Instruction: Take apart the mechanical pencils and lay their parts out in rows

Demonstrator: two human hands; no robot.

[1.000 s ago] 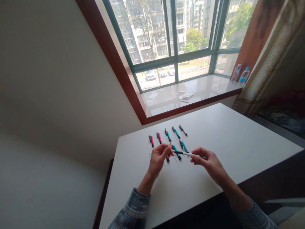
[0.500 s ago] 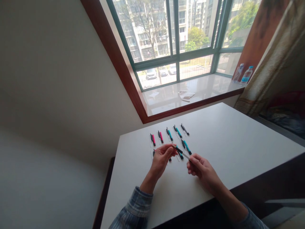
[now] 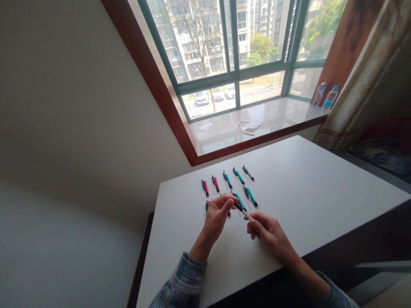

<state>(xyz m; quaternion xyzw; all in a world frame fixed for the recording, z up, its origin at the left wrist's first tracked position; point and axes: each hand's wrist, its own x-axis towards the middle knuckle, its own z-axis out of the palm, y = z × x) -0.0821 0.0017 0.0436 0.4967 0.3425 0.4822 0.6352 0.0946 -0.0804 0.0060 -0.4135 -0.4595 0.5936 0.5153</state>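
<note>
Between my two hands is a pen (image 3: 243, 211) with a black front part and a white barrel, tilted down to the right. My left hand (image 3: 218, 210) pinches its black end, and my right hand (image 3: 268, 231) is closed on the white end. Behind and beside my hands, disassembled pens lie in rows: pink barrels (image 3: 206, 188) with black parts on the left, teal barrels (image 3: 252, 197) in the middle and right, and a grey and black set (image 3: 248, 173) at the far right. Thin refills lie beside them. My left hand partly hides the nearer row.
The white table (image 3: 308, 184) stands below a window sill (image 3: 221, 139). On the sill are a crumpled cloth or paper (image 3: 249, 127) and two plastic bottles (image 3: 330, 98). A curtain (image 3: 359, 68) hangs at the right, and a wall rises at the left.
My right hand has moved slightly left and down, closer to my left hand, and less of the white barrel shows. The view has shifted slightly.
</note>
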